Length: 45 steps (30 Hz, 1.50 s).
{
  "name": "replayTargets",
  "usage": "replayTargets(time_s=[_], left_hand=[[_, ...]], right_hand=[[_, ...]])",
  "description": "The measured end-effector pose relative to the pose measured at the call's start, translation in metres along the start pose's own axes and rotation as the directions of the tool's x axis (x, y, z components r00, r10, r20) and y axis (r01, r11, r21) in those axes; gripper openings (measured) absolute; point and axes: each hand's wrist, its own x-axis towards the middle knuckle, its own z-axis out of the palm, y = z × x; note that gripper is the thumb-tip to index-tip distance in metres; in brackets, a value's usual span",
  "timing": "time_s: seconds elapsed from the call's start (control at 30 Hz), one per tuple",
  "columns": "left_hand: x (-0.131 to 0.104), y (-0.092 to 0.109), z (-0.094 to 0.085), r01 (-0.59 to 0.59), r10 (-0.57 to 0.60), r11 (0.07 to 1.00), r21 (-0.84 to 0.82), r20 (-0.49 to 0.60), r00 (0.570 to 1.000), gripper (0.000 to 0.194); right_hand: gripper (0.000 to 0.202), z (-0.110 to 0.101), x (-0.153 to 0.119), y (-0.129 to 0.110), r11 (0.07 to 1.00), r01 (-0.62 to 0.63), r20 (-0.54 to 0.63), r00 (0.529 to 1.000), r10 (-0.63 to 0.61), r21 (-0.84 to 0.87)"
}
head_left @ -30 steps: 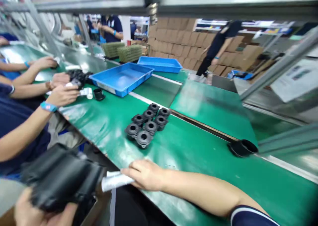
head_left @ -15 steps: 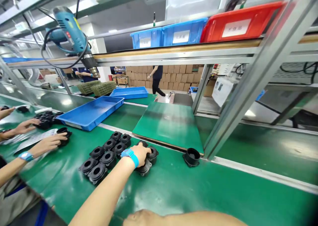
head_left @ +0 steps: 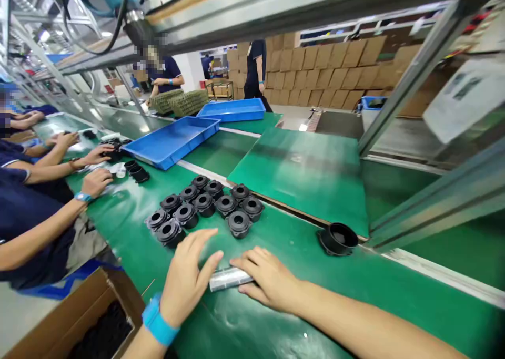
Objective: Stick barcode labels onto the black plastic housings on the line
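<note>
A short silvery roll (head_left: 229, 278) lies low over the green tabletop, with my right hand (head_left: 270, 280) closed around its right end. Just left of the roll is my left hand (head_left: 189, 272), its thumb and fingers apart and nothing between them; a blue band circles that wrist. Beyond both hands stand several black round housings with central holes (head_left: 239, 223), grouped close together. A larger black open cup (head_left: 338, 239) sits by itself to the right, near the raised green board.
A blue tray (head_left: 173, 141) lies behind the housings, and another (head_left: 232, 110) farther back. At the left, co-workers' hands handle black parts. An open cardboard box (head_left: 74, 317) holds black parts at lower left. A metal post (head_left: 414, 75) rises at right.
My left hand has left the black housings and come back toward me. My right hand has come further into view with the silvery roll. The view has tilted down and shifted.
</note>
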Motion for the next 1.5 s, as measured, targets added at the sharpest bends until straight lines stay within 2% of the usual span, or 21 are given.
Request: replayTargets(time_s=[0.1, 0.2, 0.27, 0.37, 0.5, 0.63, 0.77, 0.9, 0.97, 1.03, 1.1, 1.2, 1.27, 1.37, 1.43, 1.5], left_hand=[[-0.064, -0.017, 0.025, 0.094, -0.093, 0.995, -0.031, 0.018, 0.995, 0.045], [-0.09, -0.022, 0.041, 0.148, -0.146, 0.988, -0.044, 0.061, 0.987, 0.049], [-0.092, -0.02, 0.043, 0.162, -0.158, 0.985, -0.062, 0.061, 0.986, 0.053], [-0.088, -0.018, 0.04, 0.186, -0.181, 0.978, -0.094, 0.061, 0.982, 0.056], [-0.089, -0.019, 0.039, 0.193, -0.184, 0.974, -0.117, 0.089, 0.979, 0.05], [-0.09, -0.019, 0.035, 0.194, -0.178, 0.965, -0.177, 0.105, 0.978, 0.063], [-0.092, -0.013, 0.03, 0.185, -0.164, 0.946, -0.268, 0.099, 0.981, 0.049], [-0.1, 0.003, 0.034, 0.153, -0.158, 0.971, -0.184, -0.009, 0.987, 0.033], [-0.103, 0.014, 0.04, 0.126, -0.133, 0.988, -0.095, -0.069, 0.989, 0.029], [-0.104, 0.025, 0.045, 0.073, -0.076, 0.997, -0.036, -0.108, 0.991, 0.029], [-0.104, 0.034, 0.049, 0.014, -0.019, 0.999, -0.041, -0.112, 0.993, 0.033], [-0.105, 0.039, 0.049, -0.037, 0.031, 0.985, -0.169, -0.039, 0.999, 0.052], [-0.107, 0.033, 0.044, -0.001, 0.001, 0.97, -0.245, 0.0, 1.0, 0.057], [-0.108, 0.017, 0.034, 0.136, -0.145, 0.969, -0.205, -0.032, 0.989, 0.052], [-0.104, 0.007, 0.029, 0.208, -0.215, 0.965, -0.162, -0.03, 0.976, 0.062], [-0.098, 0.002, 0.027, 0.258, -0.252, 0.945, -0.2, 0.054, 0.966, 0.075]], right_hand=[[0.077, -0.003, -0.001, 0.001, 0.996, -0.004, -0.021, 1.0, 0.006, 0.094], [0.062, -0.001, -0.002, 0.001, 0.986, 0.008, -0.057, 0.998, 0.001, 0.164], [0.053, 0.001, -0.002, 0.003, 0.98, 0.013, -0.076, 0.997, 0.002, 0.197], [0.056, 0.001, -0.002, 0.004, 0.971, 0.008, -0.084, 0.996, 0.013, 0.241], [0.057, 0.0, -0.002, 0.002, 0.95, -0.001, -0.091, 0.995, 0.031, 0.311], [0.052, 0.003, -0.003, -0.002, 0.925, 0.027, -0.126, 0.992, 0.022, 0.38], [0.035, 0.007, -0.005, -0.002, 0.91, 0.072, -0.168, 0.986, -0.002, 0.409], [0.033, 0.005, -0.006, -0.005, 0.879, -0.046, -0.211, 0.964, 0.164, 0.475], [0.021, 0.002, -0.006, -0.012, 0.818, -0.109, -0.177, 0.952, 0.249, 0.565], [0.013, -0.001, -0.004, -0.021, 0.723, -0.156, -0.089, 0.953, 0.288, 0.673], [0.023, -0.001, -0.003, -0.029, 0.615, -0.199, 0.009, 0.955, 0.297, 0.763], [0.046, -0.001, 0.0, -0.034, 0.468, -0.258, 0.111, 0.942, 0.317, 0.845], [0.049, -0.001, 0.001, -0.03, 0.371, -0.287, 0.161, 0.928, 0.335, 0.883], [0.059, -0.004, 0.003, -0.021, 0.225, -0.313, 0.233, 0.918, 0.319, 0.923], [0.065, -0.006, 0.004, -0.015, 0.14, -0.326, 0.278, 0.918, 0.283, 0.935], [0.069, -0.007, 0.005, -0.012, 0.069, -0.334, 0.309, 0.919, 0.247, 0.94]])
